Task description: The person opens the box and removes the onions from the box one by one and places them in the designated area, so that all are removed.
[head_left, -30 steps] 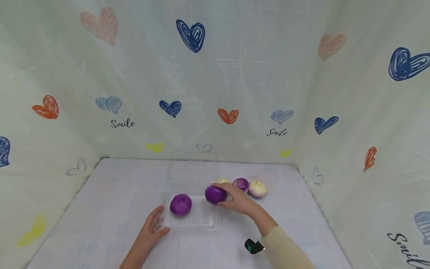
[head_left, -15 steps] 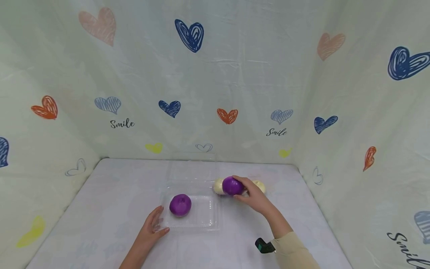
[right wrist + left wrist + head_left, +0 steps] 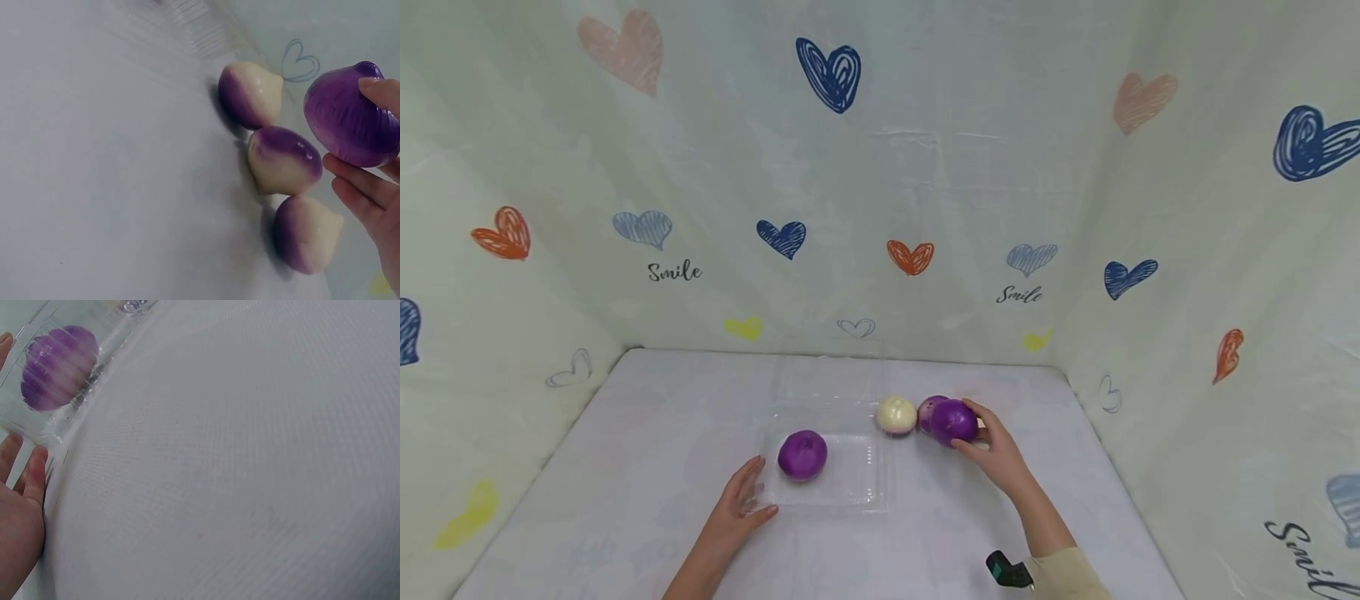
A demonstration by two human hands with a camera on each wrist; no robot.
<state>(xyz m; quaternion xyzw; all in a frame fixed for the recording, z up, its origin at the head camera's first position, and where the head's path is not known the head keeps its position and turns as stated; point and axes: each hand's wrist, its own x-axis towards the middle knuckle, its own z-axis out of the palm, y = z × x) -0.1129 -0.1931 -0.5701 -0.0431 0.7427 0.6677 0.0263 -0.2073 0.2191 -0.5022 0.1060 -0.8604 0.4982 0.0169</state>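
My right hand (image 3: 1000, 454) grips a purple onion (image 3: 953, 422), thumb on one side and fingers on the other. In the right wrist view that onion (image 3: 353, 115) is held above three onions in a row, each part purple and part white: one near the container (image 3: 250, 94), a middle one (image 3: 284, 160) and a last one (image 3: 307, 234). My left hand (image 3: 737, 504) rests at the left side of a clear plastic container (image 3: 853, 500), fingers spread and fairly straight. Inside its left part sits another purple onion (image 3: 802, 456), also seen through the wall in the left wrist view.
The container's clear lid (image 3: 831, 379) stands raised at the back. A white cloth (image 3: 647, 467) covers the table, with a heart-printed curtain (image 3: 955, 192) behind and at the sides. A small black device (image 3: 1007, 570) sits by the right sleeve (image 3: 1067, 575).
My right hand has carried the purple onion from over the container's right edge rightward, past the white-topped onion, to the row's right part. The left hand has stayed at the container.
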